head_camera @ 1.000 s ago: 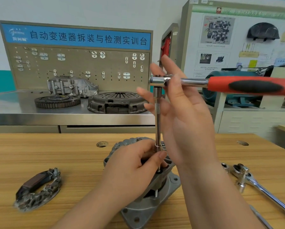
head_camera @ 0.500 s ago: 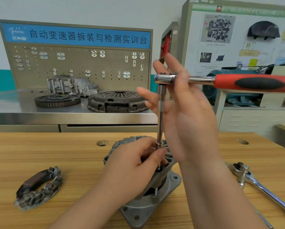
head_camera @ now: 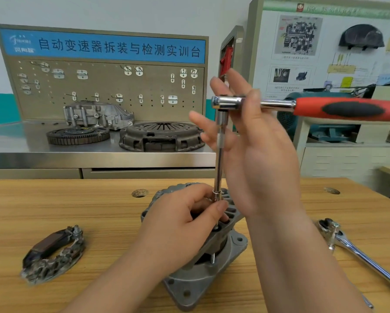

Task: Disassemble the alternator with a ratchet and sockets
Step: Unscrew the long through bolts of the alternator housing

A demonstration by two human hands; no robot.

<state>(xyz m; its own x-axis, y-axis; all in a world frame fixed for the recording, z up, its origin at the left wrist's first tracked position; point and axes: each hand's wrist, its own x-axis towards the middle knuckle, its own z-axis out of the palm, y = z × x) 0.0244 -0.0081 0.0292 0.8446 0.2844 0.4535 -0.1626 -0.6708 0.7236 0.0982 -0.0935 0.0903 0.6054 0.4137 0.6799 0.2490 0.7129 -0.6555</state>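
Above the alternator (head_camera: pixel 232 251) on the tabletop (head_camera: pixel 76 199), the ratchet (head_camera: pixel 347 108) has edged slightly right. The right hand (head_camera: pixel 264 154) seems to pinch its neck, fingers splayed, and the left hand (head_camera: pixel 178 227) still pinches the socket (head_camera: pixel 217 196), so loosening likely continues.

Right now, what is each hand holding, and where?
Left hand pinches the extension bar at its lower end; right hand holds the ratchet just behind its head.

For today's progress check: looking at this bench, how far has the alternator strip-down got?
Done: one part, apparently the rectifier, lies loose on the table. In hand: the right hand holds the ratchet while the left hand steadies its extension bar on the alternator housing. Left: the housing looks unsplit, so bolts and separation likely remain.
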